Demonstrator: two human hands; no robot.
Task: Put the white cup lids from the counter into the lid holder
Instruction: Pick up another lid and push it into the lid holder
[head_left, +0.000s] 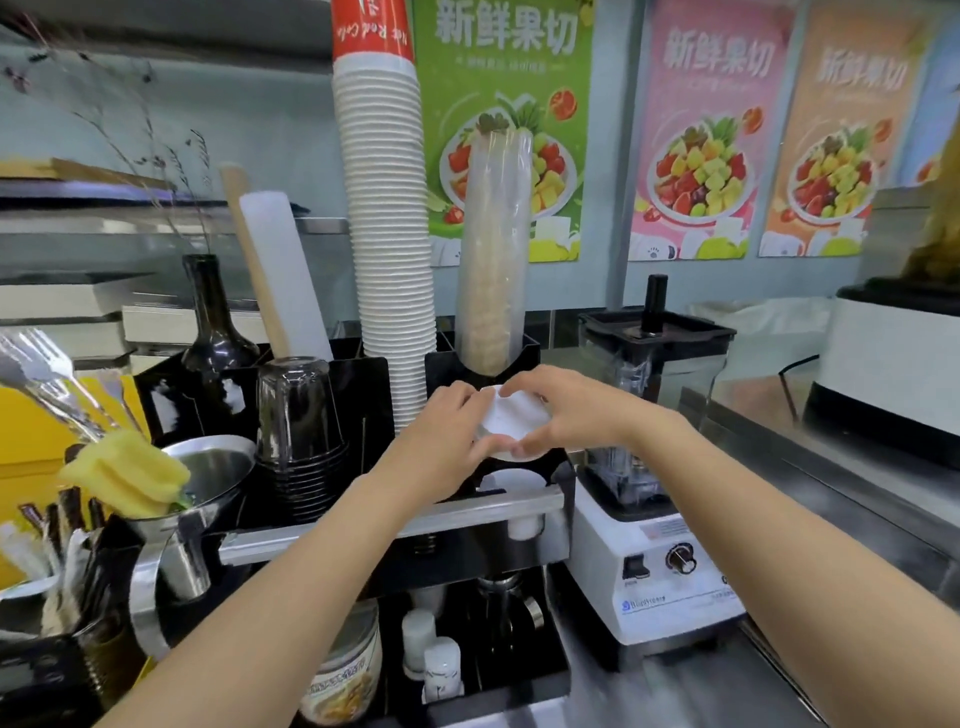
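Observation:
Both of my hands hold a small stack of white cup lids just above the front round slot of the black lid holder. My left hand grips the stack's left edge. On the right edge sits my right hand, fingers curled over the top. Below the stack, more white lids lie inside the slot. The lower part of the held stack is hidden by my fingers.
A tall column of white paper cups and a sleeve of clear cups stand right behind the holder. Stacked dark glasses and a metal funnel are to the left. A white blender stands close on the right.

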